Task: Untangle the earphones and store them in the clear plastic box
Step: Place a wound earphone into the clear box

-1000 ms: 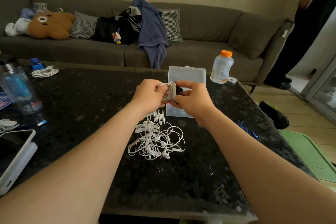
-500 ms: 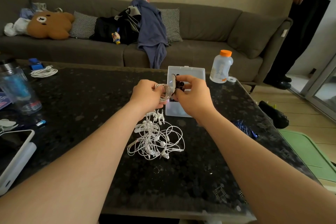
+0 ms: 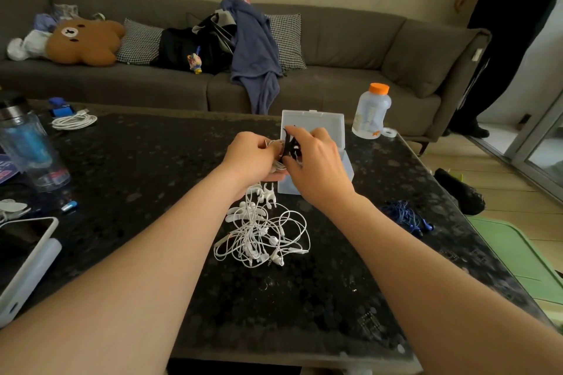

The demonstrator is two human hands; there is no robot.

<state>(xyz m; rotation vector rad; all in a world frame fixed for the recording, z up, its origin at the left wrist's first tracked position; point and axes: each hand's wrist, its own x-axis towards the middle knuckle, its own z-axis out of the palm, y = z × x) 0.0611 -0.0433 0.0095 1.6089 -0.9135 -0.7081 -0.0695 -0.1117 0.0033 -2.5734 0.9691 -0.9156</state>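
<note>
- Head view: you sit at a dark speckled stone table (image 3: 152, 161), with a long grey sofa (image 3: 335, 39) against the wall behind it.
- On the sofa lie a brown bear cushion (image 3: 85, 42), checked pillows (image 3: 140, 42) and a blue garment (image 3: 256, 49) draped over the seat edge.
- Another person (image 3: 502, 55) stands at the far right, beside the sofa arm.
- At your left on the table stand a tumbler (image 3: 30, 146), a coiled white cable (image 3: 73, 122) and a phone (image 3: 24, 253). At the far right corner is a bottle (image 3: 370, 113) with an orange cap.
- A bunch of blue earphones (image 3: 405, 218) lies near the right edge.
- The clear plastic box (image 3: 313, 122) sits mid-table, open, with its lid standing up at the far side. Your right hand covers much of its base.
- The tangled white earphones (image 3: 262, 237) lie on the table just in front of the box. Their long axis runs from you toward the box, and cords rise from the far end to your hands.
- Your left hand (image 3: 249, 158) is curled round a bundle of white cord (image 3: 275, 143).
- Your right hand (image 3: 316, 167) pinches a small black piece (image 3: 289, 146), too blurred to name, right against that bundle. The two hands meet above the box's near edge.
</note>
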